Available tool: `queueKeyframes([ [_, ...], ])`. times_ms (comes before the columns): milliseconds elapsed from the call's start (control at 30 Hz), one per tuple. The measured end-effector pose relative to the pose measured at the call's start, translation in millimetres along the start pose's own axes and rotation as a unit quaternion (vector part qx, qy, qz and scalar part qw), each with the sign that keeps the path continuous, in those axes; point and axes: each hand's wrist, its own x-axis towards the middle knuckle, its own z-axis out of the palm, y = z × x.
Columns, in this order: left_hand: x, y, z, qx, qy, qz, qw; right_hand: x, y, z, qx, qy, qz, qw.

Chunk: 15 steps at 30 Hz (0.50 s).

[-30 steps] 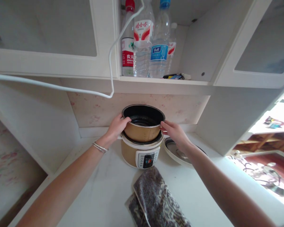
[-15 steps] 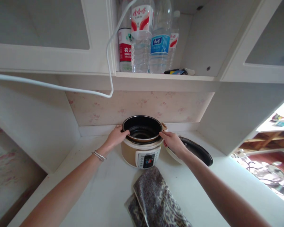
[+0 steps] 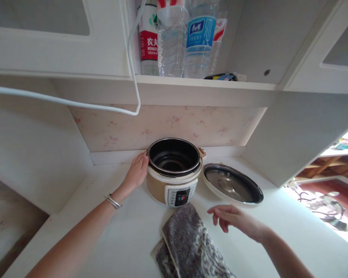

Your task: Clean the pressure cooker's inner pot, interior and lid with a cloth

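A beige and white electric pressure cooker [image 3: 157, 188] stands on the counter, lid off, its control panel facing me. Its black inner pot [image 3: 174, 154] sits in the top with the rim showing above the housing. Against the left side of the cooker rests my left hand [image 3: 137, 169], its fingers stretched out along the pot's rim rather than wrapped round it. Over the counter at the right, apart from the cooker, hovers my right hand [image 3: 234, 221], holding nothing, fingers loosely bent and apart. A grey patterned towel [image 3: 193, 239] lies folded in front of the cooker.
Right of the cooker the lid [image 3: 230, 183] lies with its inside up. Several plastic bottles [image 3: 200, 42] stand on the shelf above. A white cable [image 3: 98, 107] hangs in front of the cabinet at the left. Side panels close in the white counter [image 3: 124, 235].
My right hand has let go of the pot's rim and moved toward me and right, uncovering the lid. My left hand has loosened its pinch and slid to the pot's outside. The view has shifted slightly.
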Motion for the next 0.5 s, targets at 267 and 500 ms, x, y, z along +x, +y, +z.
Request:
queueKeyframes([
  [267, 22.8, -14.9, 8.4, 0.056, 0.001, 0.009, 0.998, 38.1, 120.3, -64.6, -0.163, 0.344, 0.060, 0.923],
  [500, 31.6, -18.9, 12.9, 0.091, 0.016, 0.038, 0.995, 70.5, 139.3, -98.6, -0.248, 0.503, 0.037, 0.827],
])
